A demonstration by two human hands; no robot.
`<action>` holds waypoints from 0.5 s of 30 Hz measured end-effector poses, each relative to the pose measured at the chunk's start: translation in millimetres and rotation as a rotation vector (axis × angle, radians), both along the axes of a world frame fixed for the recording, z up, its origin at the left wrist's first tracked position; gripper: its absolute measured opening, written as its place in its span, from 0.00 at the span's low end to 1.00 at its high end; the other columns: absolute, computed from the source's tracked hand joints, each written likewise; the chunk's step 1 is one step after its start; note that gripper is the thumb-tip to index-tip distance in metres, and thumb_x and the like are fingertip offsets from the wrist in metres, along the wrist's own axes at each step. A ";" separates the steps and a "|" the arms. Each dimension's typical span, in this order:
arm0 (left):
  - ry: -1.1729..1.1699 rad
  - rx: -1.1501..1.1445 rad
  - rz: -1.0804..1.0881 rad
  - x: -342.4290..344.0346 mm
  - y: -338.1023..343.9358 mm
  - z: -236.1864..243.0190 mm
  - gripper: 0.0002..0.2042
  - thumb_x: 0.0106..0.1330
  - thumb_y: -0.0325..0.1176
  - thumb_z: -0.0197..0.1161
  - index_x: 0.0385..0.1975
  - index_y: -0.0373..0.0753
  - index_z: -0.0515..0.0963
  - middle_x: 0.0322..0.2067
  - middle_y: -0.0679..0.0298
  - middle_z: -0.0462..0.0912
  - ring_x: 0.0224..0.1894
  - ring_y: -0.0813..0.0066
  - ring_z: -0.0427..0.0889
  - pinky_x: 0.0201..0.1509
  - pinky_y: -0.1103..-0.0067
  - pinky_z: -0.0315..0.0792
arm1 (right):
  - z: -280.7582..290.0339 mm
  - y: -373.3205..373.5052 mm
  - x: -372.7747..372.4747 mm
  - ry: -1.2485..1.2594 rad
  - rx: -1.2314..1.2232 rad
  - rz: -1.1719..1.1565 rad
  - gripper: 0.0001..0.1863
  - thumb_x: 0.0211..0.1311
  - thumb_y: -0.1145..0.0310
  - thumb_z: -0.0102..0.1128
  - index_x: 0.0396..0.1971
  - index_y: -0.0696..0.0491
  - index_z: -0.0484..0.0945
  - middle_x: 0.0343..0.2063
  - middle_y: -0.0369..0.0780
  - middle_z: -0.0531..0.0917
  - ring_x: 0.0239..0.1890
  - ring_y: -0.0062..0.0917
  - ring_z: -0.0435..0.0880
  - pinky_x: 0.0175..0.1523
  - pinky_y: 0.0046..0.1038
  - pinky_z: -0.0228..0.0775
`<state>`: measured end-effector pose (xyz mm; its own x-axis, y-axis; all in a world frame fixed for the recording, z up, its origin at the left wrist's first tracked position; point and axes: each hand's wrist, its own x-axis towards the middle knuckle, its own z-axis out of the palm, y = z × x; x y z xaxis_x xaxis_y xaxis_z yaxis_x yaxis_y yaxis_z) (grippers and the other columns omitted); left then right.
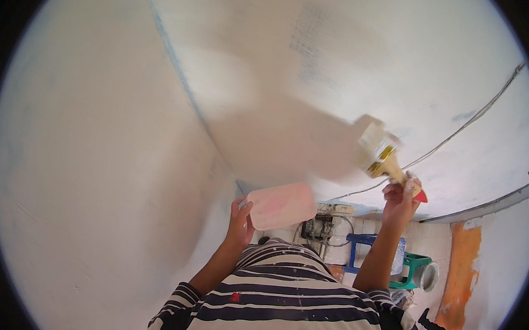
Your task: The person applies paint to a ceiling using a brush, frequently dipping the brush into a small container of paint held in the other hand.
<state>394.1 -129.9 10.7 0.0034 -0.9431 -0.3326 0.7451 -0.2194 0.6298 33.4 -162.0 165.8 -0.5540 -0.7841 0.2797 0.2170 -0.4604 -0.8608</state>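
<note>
My right hand (399,197) grips a wide paintbrush (381,159) with a pale wooden handle, red tip, brass-coloured band and white-coated bristles. The bristles are raised at the white wall (333,68); I cannot tell whether they touch it. My left hand (239,220) holds the near end of a shallow pink rectangular container (281,206), smeared pale inside, low in front of my striped, paint-spattered shirt.
A second wall (100,146) meets the first at a bluish seam. A cable (455,131) runs across the right. Below are blue (352,251) and green stools (410,269), a metal pot (428,276), cluttered boxes and wires (326,229), and an orange patched strip (460,268).
</note>
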 end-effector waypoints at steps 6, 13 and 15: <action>-0.051 0.015 -0.247 -55.1 0.2 3.4 0.28 0.66 0.34 0.60 0.63 0.47 0.54 0.55 0.58 0.72 0.58 0.64 0.73 0.57 0.62 0.74 | -38.7 34.0 -38.6 0.022 0.126 0.176 0.13 0.70 0.66 0.55 0.46 0.60 0.73 0.29 0.46 0.84 0.24 0.27 0.84 0.24 0.22 0.70; 0.035 -0.006 -0.247 -135.7 8.2 13.8 0.29 0.66 0.32 0.59 0.65 0.46 0.53 0.57 0.57 0.70 0.59 0.64 0.72 0.60 0.63 0.72 | -26.1 61.4 -90.5 0.020 0.086 0.193 0.09 0.66 0.72 0.56 0.43 0.58 0.71 0.31 0.42 0.80 0.24 0.28 0.83 0.26 0.26 0.76; 0.016 -0.066 -0.197 -155.3 10.9 20.3 0.30 0.66 0.32 0.59 0.66 0.44 0.52 0.58 0.55 0.69 0.61 0.64 0.71 0.63 0.63 0.69 | -25.4 73.5 -112.5 0.046 0.101 0.193 0.09 0.66 0.73 0.55 0.43 0.57 0.70 0.32 0.42 0.79 0.24 0.28 0.83 0.26 0.26 0.76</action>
<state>238.9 -119.0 31.0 -0.1877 -0.9449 -0.2682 0.7020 -0.3201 0.6362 -79.1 -88.5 140.4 -0.3798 -0.8996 0.2158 0.2521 -0.3251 -0.9115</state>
